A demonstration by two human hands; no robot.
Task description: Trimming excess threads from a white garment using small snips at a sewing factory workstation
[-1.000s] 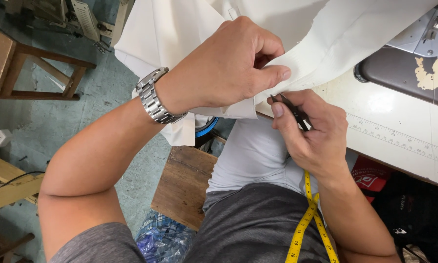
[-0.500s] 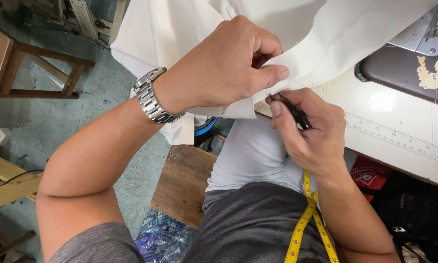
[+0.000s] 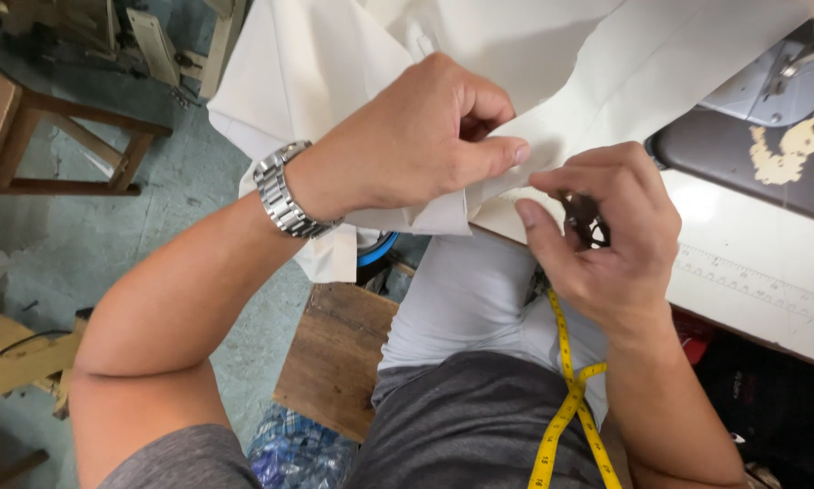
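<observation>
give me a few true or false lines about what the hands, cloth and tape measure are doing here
1. The left hand pinches the white cloth. True.
2. A metal wristwatch sits on the right wrist. False: it is on the left wrist.
3. The right hand holds a small dark tool close to the cloth edge. True.
4. The tape measure is red and lies on the floor. False: it is yellow and hangs down the person's front.
5. The cloth lies flat and smooth on the table. False: it is bunched and folded, lifted in the left hand.
</observation>
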